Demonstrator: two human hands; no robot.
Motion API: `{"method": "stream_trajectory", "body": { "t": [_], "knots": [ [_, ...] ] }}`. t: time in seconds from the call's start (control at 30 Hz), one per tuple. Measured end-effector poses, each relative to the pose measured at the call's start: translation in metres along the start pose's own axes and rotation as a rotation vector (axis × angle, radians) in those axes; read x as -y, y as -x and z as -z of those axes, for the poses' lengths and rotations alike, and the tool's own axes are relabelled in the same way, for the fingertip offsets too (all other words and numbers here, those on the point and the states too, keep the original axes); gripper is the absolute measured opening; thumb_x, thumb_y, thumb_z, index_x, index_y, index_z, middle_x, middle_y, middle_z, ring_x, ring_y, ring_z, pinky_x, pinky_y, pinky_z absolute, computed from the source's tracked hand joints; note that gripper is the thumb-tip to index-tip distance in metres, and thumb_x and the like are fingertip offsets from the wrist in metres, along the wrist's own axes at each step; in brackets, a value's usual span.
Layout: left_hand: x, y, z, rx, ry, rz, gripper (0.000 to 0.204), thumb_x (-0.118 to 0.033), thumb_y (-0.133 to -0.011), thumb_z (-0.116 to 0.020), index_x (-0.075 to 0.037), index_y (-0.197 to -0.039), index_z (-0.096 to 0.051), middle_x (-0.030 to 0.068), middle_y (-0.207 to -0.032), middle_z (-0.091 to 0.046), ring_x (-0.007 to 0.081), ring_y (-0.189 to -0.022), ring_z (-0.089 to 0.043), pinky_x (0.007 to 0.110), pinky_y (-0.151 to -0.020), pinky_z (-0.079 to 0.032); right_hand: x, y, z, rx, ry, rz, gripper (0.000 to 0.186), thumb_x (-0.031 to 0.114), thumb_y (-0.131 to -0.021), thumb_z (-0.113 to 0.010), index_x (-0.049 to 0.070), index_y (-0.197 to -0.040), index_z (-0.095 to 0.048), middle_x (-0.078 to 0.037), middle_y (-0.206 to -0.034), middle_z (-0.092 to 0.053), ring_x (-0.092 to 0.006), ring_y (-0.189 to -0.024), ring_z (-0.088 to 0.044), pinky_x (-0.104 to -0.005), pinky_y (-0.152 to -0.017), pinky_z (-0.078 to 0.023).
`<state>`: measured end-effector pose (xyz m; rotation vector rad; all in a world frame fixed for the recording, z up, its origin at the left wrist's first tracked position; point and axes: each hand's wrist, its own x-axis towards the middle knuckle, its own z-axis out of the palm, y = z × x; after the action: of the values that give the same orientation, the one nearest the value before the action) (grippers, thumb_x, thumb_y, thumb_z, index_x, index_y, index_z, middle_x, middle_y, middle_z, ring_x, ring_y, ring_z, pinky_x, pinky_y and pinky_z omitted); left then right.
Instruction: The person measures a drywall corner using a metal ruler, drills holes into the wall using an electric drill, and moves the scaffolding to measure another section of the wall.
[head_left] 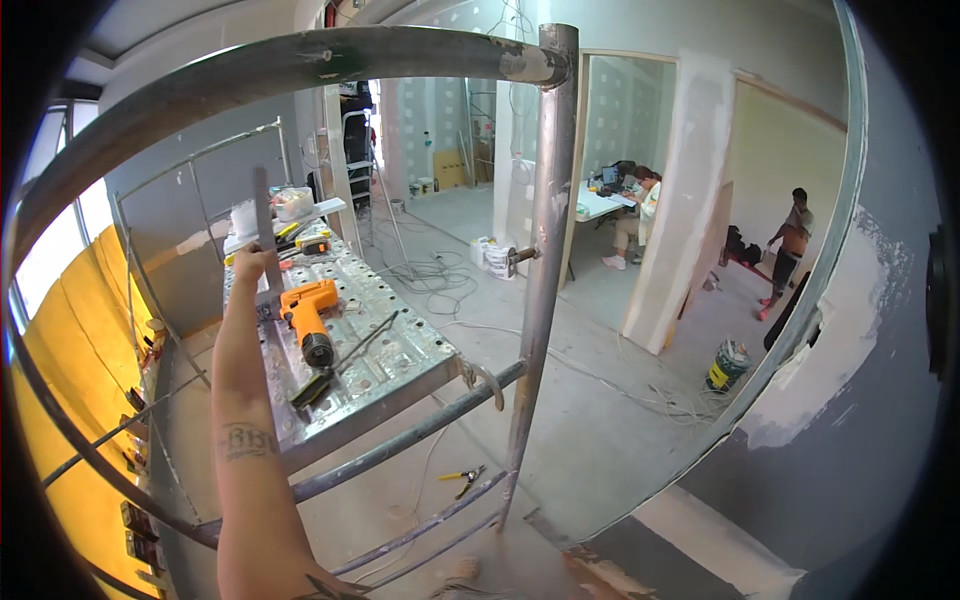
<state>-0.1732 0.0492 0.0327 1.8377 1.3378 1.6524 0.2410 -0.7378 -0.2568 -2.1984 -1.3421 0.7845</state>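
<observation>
My left arm reaches forward over a perforated metal scaffold platform (350,400). At its end my left hand (254,262) is closed around a flat grey metal strip (262,205), which stands upright and rises above the fist. Close to the hand, on the platform, lies an orange cordless drill (308,305) with a black end. Nearer to me is a slim tool with a dark handle (312,388) and a long thin shaft. Beyond the drill sit an orange-and-black tool (313,245) and a clear tub (292,204). My right hand is out of view.
Scaffold tubes, including an upright post (545,250), frame the platform. Yellow-handled pliers (464,480) and cables (430,280) lie on the floor below. A bucket (728,367) stands at the right. One person (640,205) sits at a table; another (792,245) stands in the right doorway.
</observation>
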Motion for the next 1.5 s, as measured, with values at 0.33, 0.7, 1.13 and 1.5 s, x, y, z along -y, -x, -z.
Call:
{"method": "stream_trajectory", "body": {
  "t": [0.33,0.7,1.13,1.5],
  "knots": [
    [-0.152,0.056,-0.054,-0.170,0.781,-0.143,0.018,-0.006,-0.081,-0.065,-0.004,-0.099,-0.066,0.0039,-0.093,-0.067,0.0150,-0.080,-0.062,0.031,-0.067,-0.054,0.004,-0.015,0.019,-0.196,-0.185,0.335,0.047,0.035,-0.084,-0.063,0.011,-0.124,-0.059,-0.013,-0.082,-0.064,-0.0259,-0.075,-0.062,-0.0365,-0.070,-0.050],
    [-0.279,0.415,-0.032,0.215,1.029,-0.378,0.024,-0.029,-0.098,-0.049,-0.009,-0.086,-0.043,0.0093,-0.081,-0.052,0.0193,-0.077,-0.053,0.037,-0.078,-0.045,0.138,-0.031,0.104,-0.671,-0.281,0.792,0.059,0.024,-0.085,-0.069,0.006,-0.134,-0.044,-0.014,-0.123,-0.055,-0.0311,-0.117,-0.052,-0.0390,-0.100,-0.042],
    [-0.238,0.664,-0.128,1.082,0.988,-0.175,0.034,-0.006,-0.084,-0.070,-0.002,-0.114,-0.054,0.0159,-0.112,-0.061,0.0284,-0.101,-0.063,0.038,-0.085,-0.052,0.031,0.031,0.142,-0.696,-0.324,0.455,0.051,0.011,-0.082,-0.072,0.002,-0.123,-0.043,-0.012,-0.102,-0.053,-0.0228,-0.086,-0.055,-0.0334,-0.079,-0.048],
    [-0.301,0.579,-0.250,1.439,1.261,0.101,0.036,-0.020,-0.095,-0.053,-0.002,-0.127,-0.054,0.0105,-0.112,-0.062,0.0125,-0.090,-0.057,0.024,-0.072,-0.043,0.074,-0.064,0.214,-0.300,0.533,0.366,0.057,0.015,-0.076,-0.070,0.002,-0.126,-0.045,-0.017,-0.110,-0.044,-0.0301,-0.089,-0.055,-0.0360,-0.076,-0.049]
  ]
}}
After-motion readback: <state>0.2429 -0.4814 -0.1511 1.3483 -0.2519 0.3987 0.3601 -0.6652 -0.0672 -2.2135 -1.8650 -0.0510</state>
